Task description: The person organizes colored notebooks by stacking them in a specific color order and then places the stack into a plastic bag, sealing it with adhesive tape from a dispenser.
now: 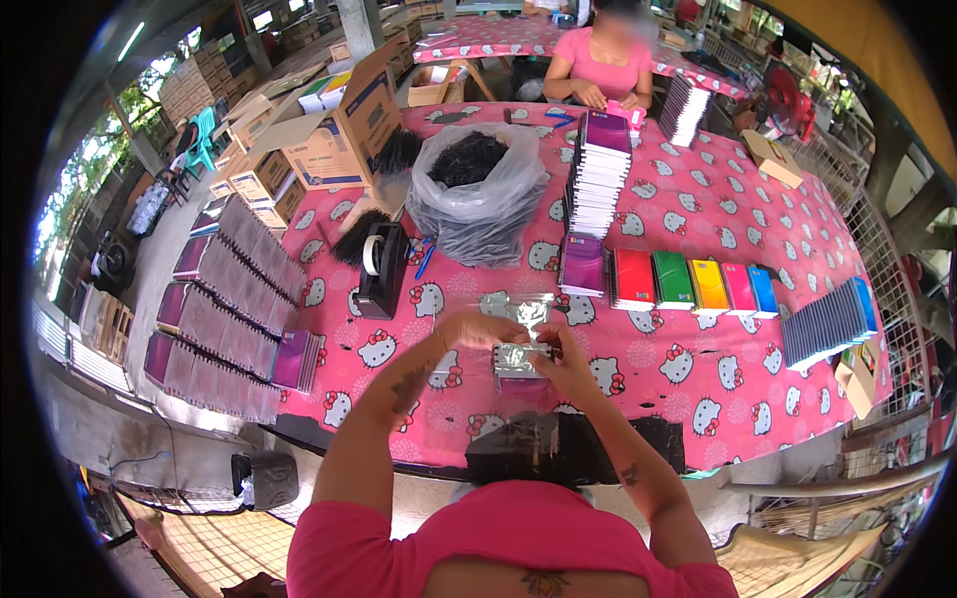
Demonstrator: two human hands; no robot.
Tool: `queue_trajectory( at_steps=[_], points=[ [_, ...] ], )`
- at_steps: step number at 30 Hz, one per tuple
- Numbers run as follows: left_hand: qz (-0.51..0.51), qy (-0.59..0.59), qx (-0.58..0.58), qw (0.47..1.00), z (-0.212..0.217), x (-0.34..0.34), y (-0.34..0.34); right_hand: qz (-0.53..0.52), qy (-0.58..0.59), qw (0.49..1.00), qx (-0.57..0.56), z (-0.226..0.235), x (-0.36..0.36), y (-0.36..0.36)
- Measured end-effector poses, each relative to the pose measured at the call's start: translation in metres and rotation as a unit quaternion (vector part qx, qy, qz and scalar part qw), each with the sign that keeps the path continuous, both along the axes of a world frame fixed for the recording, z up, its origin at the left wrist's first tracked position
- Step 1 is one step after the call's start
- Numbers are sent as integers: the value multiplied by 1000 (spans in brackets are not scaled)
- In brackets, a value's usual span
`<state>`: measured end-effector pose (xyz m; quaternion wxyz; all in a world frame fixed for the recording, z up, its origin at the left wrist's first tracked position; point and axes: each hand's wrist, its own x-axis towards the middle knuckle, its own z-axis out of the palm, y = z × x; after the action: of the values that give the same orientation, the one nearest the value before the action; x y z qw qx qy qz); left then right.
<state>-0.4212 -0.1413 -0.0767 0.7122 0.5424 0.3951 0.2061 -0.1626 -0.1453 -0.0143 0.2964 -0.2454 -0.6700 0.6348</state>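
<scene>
A small stack of notebooks [513, 387] lies in front of me near the table's front edge, with shiny clear plastic film [531, 311] over it and stretching beyond its far side. My left hand [480, 330] reaches in from the left, its fingers pinched on the film above the stack. On the right side, my right hand [568, 367] has thumb and fingers closed at the film's edge, against the stack. Glare on the plastic hides part of the covers and the exact grip.
A black tape dispenser [383, 271] and blue pen [426, 261] lie left, before a plastic bag of black coils [477, 214]. Wrapped notebook rows [214, 314] fill the left edge. Coloured notebooks [673, 280] and a tall stack [598, 174] stand right. A co-worker [603, 65] sits opposite.
</scene>
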Motion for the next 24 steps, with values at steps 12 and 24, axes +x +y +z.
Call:
queue_trajectory(
  at_steps=[12, 24],
  points=[
    [504, 453, 392, 622, 91, 118, -165, 21, 16, 984, -178, -16, -38, -25],
    [451, 771, 219, 394, 56, -189, -305, -14, -85, 985, -150, -21, 10, -31]
  ],
)
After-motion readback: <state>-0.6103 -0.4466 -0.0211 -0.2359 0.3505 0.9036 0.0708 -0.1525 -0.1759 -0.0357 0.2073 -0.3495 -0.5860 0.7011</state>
